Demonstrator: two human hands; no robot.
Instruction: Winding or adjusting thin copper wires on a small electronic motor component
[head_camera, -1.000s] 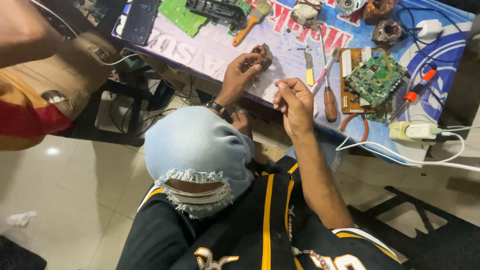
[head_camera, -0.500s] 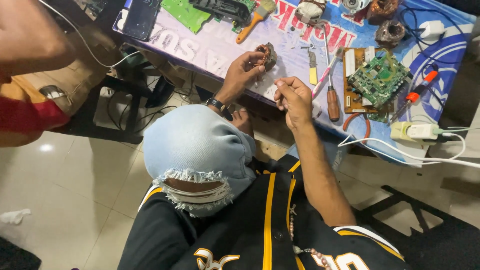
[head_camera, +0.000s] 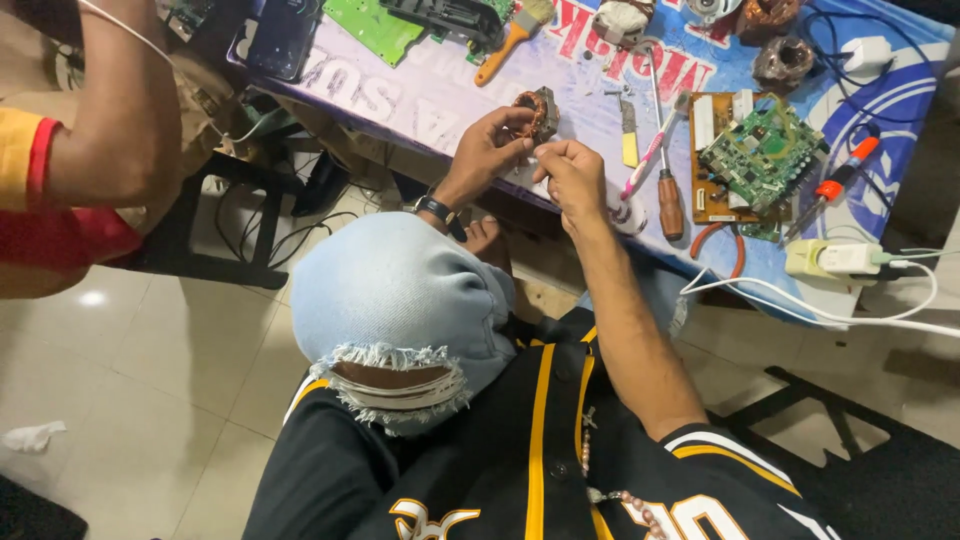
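My left hand (head_camera: 488, 150), with a dark watch on its wrist, grips a small motor stator wound with copper wire (head_camera: 535, 108) and holds it over the near edge of the table (head_camera: 430, 95). Just right of it, my right hand (head_camera: 572, 172) has its thumb and forefinger pinched together close to the stator. Whether a thin wire lies in the pinch is too small to see. My raised knee in ripped light-blue jeans (head_camera: 395, 310) hides my left forearm.
On the printed table cover lie a brown-handled screwdriver (head_camera: 668, 200), a pink toothbrush (head_camera: 650, 155), a green circuit board (head_camera: 760, 150), a paintbrush (head_camera: 510, 40), more copper coils (head_camera: 785, 60) and a plug adapter with white cables (head_camera: 835, 260). Another person's arm (head_camera: 120, 120) is at the left.
My right hand has moved up and left, closer to the stator. My left hand has kept its hold on the stator in about the same place.
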